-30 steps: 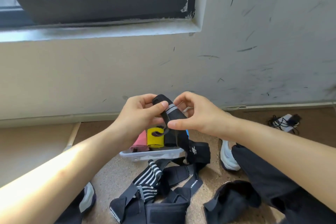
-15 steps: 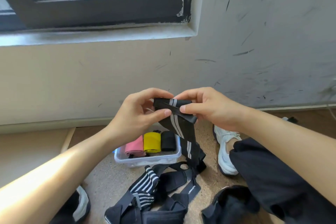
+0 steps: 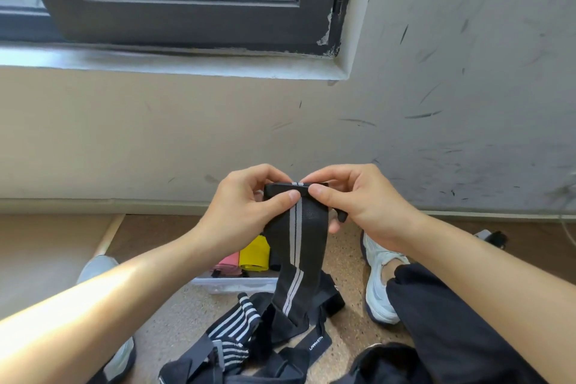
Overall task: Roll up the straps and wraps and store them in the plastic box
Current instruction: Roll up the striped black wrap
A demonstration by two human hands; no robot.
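A black wrap with two grey stripes hangs down from both my hands. My left hand and my right hand pinch its folded top end between thumbs and fingers, side by side. Its lower end trails into a pile of black straps and striped wraps on the floor. Behind the hanging wrap stands the clear plastic box, holding a pink roll, a yellow roll and a dark roll mostly hidden by the wrap.
I sit on a speckled brown floor facing a scuffed wall below a dark window frame. My white shoes and black trouser leg flank the pile. A small charger with cable lies at the right by the wall.
The wrap's top end has turned flat and level between my hands, and the striped length now hangs straight down. My view has tilted slightly, showing more of the window.
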